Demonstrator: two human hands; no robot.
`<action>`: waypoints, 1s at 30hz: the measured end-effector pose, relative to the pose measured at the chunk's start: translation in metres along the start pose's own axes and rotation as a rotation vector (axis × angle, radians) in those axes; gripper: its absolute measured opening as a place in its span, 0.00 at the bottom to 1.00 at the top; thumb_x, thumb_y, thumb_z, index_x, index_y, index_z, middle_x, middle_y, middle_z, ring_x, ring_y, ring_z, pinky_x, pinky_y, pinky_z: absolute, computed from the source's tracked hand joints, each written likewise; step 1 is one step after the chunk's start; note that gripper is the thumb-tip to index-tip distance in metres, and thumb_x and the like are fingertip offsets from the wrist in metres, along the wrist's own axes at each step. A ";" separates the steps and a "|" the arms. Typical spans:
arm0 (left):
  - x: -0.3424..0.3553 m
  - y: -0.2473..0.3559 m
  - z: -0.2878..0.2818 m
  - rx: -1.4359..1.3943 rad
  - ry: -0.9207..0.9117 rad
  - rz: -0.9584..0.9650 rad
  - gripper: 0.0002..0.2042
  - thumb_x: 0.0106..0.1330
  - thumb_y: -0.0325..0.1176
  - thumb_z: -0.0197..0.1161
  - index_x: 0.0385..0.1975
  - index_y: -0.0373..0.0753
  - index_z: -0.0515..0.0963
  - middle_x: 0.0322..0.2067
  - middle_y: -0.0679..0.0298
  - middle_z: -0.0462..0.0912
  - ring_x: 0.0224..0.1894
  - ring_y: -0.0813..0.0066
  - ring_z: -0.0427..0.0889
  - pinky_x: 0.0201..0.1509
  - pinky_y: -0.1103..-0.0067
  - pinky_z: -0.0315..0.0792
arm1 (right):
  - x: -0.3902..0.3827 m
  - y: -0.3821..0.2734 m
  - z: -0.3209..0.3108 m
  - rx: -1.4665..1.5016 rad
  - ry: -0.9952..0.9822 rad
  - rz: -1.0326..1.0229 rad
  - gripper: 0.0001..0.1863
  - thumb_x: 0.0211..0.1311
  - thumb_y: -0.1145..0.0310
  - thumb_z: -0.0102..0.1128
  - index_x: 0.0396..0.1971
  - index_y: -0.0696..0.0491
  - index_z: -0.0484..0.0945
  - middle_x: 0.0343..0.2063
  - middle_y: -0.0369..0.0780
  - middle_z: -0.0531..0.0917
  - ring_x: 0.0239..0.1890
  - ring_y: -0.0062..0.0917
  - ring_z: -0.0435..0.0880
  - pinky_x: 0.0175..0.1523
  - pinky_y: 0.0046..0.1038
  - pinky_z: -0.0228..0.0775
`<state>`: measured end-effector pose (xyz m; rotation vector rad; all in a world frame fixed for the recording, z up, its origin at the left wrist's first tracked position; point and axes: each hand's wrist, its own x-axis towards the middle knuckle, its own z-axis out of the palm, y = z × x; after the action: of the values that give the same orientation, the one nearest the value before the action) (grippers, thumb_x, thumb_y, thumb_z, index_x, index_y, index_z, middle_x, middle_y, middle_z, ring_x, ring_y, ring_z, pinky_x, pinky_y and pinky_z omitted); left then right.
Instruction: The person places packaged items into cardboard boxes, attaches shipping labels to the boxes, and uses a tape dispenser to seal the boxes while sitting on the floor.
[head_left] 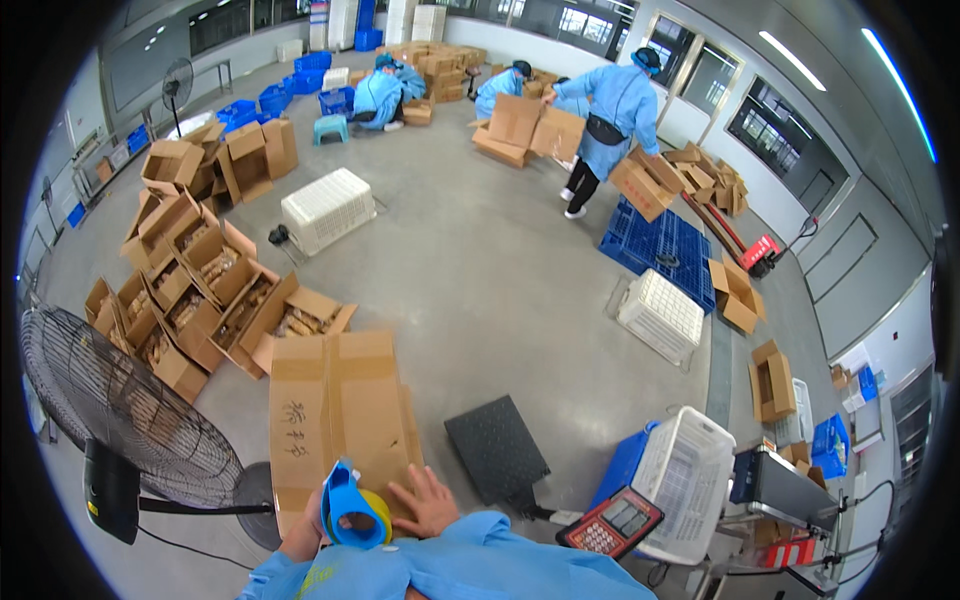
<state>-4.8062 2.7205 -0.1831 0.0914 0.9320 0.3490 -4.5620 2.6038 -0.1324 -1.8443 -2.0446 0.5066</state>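
A large closed cardboard box (345,400) lies in front of me, with a strip of tape along its top and handwriting on one side. My left hand (314,515) is closed around a blue tape dispenser (345,490) with a roll of yellow tape (377,512) in it, at the box's near end. The dispenser partly hides those fingers. My right hand (430,502) lies flat on the near right part of the box, fingers spread, with nothing in it. Light blue sleeves cover both forearms.
Several open boxes of packed goods (215,265) stand at left, by a floor fan (130,400). A black platform scale (497,450) with a red-framed display (612,525) sits right of the box, beside a white basket (690,470). Ahead, a person (610,110) handles boxes near a blue pallet (655,250).
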 end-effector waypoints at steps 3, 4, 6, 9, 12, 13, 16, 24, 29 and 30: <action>0.000 0.009 0.009 0.009 0.045 -0.013 0.25 0.64 0.58 0.41 0.40 0.39 0.71 0.16 0.56 0.75 0.13 0.62 0.72 0.16 0.67 0.70 | 0.011 0.019 0.005 -0.055 0.041 -0.207 0.27 0.61 0.47 0.47 0.60 0.38 0.63 0.66 0.39 0.51 0.68 0.38 0.46 0.64 0.48 0.48; 0.003 0.015 0.015 0.017 0.053 -0.008 0.25 0.64 0.58 0.41 0.40 0.39 0.71 0.16 0.56 0.75 0.13 0.62 0.72 0.15 0.67 0.70 | 0.015 0.023 0.007 -0.100 0.045 -0.250 0.26 0.62 0.49 0.46 0.60 0.38 0.63 0.66 0.37 0.51 0.68 0.36 0.46 0.64 0.48 0.48; 0.011 0.036 0.026 0.058 0.057 0.002 0.25 0.64 0.58 0.41 0.40 0.39 0.71 0.16 0.57 0.75 0.13 0.62 0.72 0.15 0.68 0.70 | 0.027 0.026 0.008 -0.063 0.056 -0.197 0.25 0.63 0.51 0.44 0.59 0.39 0.64 0.67 0.33 0.50 0.69 0.31 0.46 0.64 0.48 0.48; 0.046 0.069 0.062 0.190 -0.019 0.037 0.25 0.64 0.57 0.39 0.39 0.40 0.71 0.16 0.58 0.73 0.12 0.64 0.70 0.15 0.70 0.68 | 0.053 0.040 0.008 -0.116 0.053 -0.113 0.25 0.62 0.52 0.45 0.59 0.39 0.63 0.67 0.33 0.50 0.69 0.32 0.45 0.63 0.50 0.48; 0.075 0.110 0.095 0.275 -0.136 0.048 0.25 0.65 0.56 0.38 0.39 0.40 0.72 0.15 0.59 0.73 0.10 0.66 0.69 0.14 0.71 0.67 | 0.085 0.052 -0.003 -0.199 0.083 -0.018 0.25 0.62 0.52 0.43 0.60 0.40 0.62 0.67 0.34 0.50 0.69 0.33 0.45 0.63 0.51 0.47; 0.088 0.128 0.103 0.312 -0.162 0.064 0.25 0.65 0.56 0.37 0.38 0.40 0.72 0.15 0.59 0.72 0.10 0.67 0.68 0.14 0.72 0.67 | 0.101 0.056 -0.005 -0.204 0.119 0.008 0.25 0.63 0.52 0.42 0.60 0.40 0.62 0.66 0.35 0.50 0.69 0.33 0.45 0.63 0.51 0.46; 0.136 0.183 0.133 0.368 -0.249 0.063 0.25 0.65 0.56 0.37 0.24 0.41 0.72 0.13 0.60 0.70 0.09 0.67 0.65 0.13 0.74 0.62 | 0.151 0.079 -0.018 -0.184 0.212 0.147 0.25 0.62 0.52 0.42 0.60 0.40 0.62 0.66 0.35 0.51 0.68 0.34 0.45 0.63 0.51 0.46; 0.246 0.292 0.248 0.426 -0.171 -0.125 0.22 0.64 0.53 0.37 0.23 0.40 0.70 0.13 0.57 0.70 0.12 0.66 0.67 0.16 0.73 0.64 | 0.279 0.144 -0.063 -0.134 0.355 0.485 0.21 0.60 0.55 0.46 0.53 0.42 0.68 0.65 0.34 0.55 0.68 0.33 0.46 0.65 0.49 0.41; 0.251 0.336 0.244 0.524 -0.373 -0.224 0.23 0.65 0.52 0.36 0.38 0.39 0.72 0.16 0.56 0.74 0.11 0.66 0.70 0.14 0.76 0.68 | 0.322 0.132 -0.070 -0.042 0.381 0.591 0.20 0.59 0.59 0.49 0.53 0.41 0.69 0.63 0.33 0.59 0.67 0.32 0.49 0.65 0.47 0.42; 0.243 0.342 0.245 0.566 -0.301 -0.245 0.24 0.67 0.53 0.35 0.45 0.41 0.71 0.19 0.57 0.78 0.12 0.68 0.73 0.13 0.78 0.68 | 0.330 0.127 -0.075 -0.008 0.364 0.608 0.20 0.60 0.59 0.49 0.53 0.41 0.69 0.62 0.33 0.60 0.67 0.31 0.49 0.65 0.47 0.42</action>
<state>-4.5656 3.1411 -0.1465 0.5292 0.7101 -0.1624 -4.4485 2.9465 -0.1226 -2.3510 -1.2423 0.2728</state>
